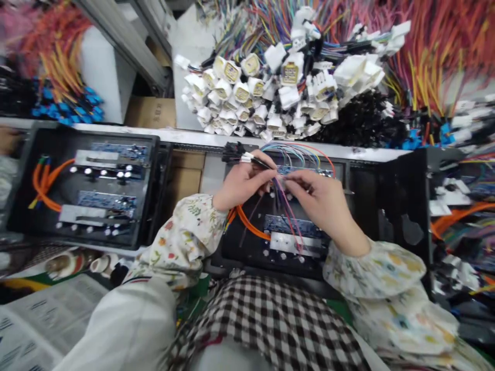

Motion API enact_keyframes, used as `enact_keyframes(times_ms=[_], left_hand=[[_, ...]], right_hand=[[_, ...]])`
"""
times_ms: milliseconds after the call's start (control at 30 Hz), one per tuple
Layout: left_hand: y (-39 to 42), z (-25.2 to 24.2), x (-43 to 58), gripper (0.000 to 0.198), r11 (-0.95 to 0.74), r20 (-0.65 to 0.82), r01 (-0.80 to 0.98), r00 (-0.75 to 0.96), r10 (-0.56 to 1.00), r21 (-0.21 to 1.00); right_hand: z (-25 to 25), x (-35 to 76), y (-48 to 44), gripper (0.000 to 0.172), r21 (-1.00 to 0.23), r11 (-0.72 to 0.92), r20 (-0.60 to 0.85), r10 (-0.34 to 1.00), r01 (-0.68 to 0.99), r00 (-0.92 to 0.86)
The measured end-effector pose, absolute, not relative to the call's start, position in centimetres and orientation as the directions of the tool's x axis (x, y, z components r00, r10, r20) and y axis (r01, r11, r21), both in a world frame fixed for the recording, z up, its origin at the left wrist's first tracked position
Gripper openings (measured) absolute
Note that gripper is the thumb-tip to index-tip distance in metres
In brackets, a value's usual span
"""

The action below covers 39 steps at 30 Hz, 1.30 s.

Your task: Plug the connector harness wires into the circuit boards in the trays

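Observation:
My left hand (242, 180) is closed round a bundle of thin coloured wires (294, 152) ending in a small black and white connector (242, 154). My right hand (319, 198) pinches pink and purple wires (288, 211) just right of the left fingers. Both hands hover over an open black box (402, 206) with blue circuit boards (296, 225) and an orange cable (251, 226) inside.
A second open black box (83, 185) with boards and orange cables lies to the left. Behind, a heap of white connectors (286, 87) and coloured wire looms fills the bench. Printed papers (42, 319) lie at lower left. More wiring lies at the right edge.

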<state>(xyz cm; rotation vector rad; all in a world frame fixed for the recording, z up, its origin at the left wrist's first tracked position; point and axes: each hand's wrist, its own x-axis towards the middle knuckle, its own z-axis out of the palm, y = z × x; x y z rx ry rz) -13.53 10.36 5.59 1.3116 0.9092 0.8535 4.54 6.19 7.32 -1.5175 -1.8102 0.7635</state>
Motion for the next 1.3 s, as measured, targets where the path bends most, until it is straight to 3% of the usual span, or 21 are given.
enact_keyframes(times_ms=[200,333,433,500,600,667,733,800,867,1000,1167,1300], left_hand=[[10.4,5.9,-14.5,0.025,0.165,-0.085,-0.122,0.494,0.865,0.979],[10.7,5.4,-14.7,0.024,0.22,-0.173,-0.059,0.437,0.883,0.974],[11.1,5.3,-15.0,0.021,0.205,-0.194,0.015,0.409,0.892,0.979],[11.6,5.3,-15.1,0.017,0.211,-0.189,-0.009,0.407,0.894,0.978],[12.6,5.0,-15.2,0.014,0.232,-0.204,-0.042,0.342,0.917,0.972],[13.2,4.6,-15.0,0.015,0.165,-0.178,0.069,0.278,0.944,0.984],[13.7,4.1,-14.8,0.022,0.052,-0.11,0.252,0.222,0.969,0.966],[13.9,3.8,-14.6,0.031,-0.032,-0.042,0.425,0.164,0.986,0.904],[14.0,3.7,-14.5,0.034,-0.054,-0.007,0.533,0.113,0.994,0.844],[13.9,3.6,-14.5,0.034,-0.031,-0.038,0.582,0.105,0.994,0.813],[13.5,4.1,-14.3,0.038,0.015,-0.089,0.474,0.135,0.987,0.88],[12.7,5.0,-13.8,0.028,0.051,-0.098,0.405,0.098,0.99,0.913]], right_hand=[[6.7,2.5,6.5,0.013,-0.551,0.38,0.405,0.9,0.743,-0.16],[6.7,2.7,6.3,0.014,-0.441,0.373,0.42,0.889,0.816,-0.18],[7.1,3.8,6.5,0.01,-0.548,0.292,0.269,0.949,0.784,-0.165],[7.4,5.1,6.5,0.009,-0.682,0.168,0.063,0.983,0.712,-0.171],[7.7,6.5,6.6,0.011,-0.843,-0.172,-0.347,0.898,0.509,-0.271],[7.4,6.5,7.1,0.01,-0.862,-0.356,-0.465,0.838,0.36,-0.285],[6.4,6.1,8.0,0.01,-0.892,-0.326,-0.373,0.922,0.312,-0.102],[5.0,5.4,9.2,0.009,-0.876,-0.171,-0.129,0.984,0.45,0.123],[3.7,5.0,10.1,0.008,-0.781,-0.1,0.029,0.98,0.617,0.195],[2.1,4.9,10.8,0.008,-0.715,-0.148,0.006,0.976,0.684,0.217],[1.9,5.0,11.0,0.009,-0.71,-0.14,-0.009,0.982,0.691,0.19],[2.1,5.0,11.3,0.01,-0.671,-0.13,-0.036,0.989,0.73,0.142]])
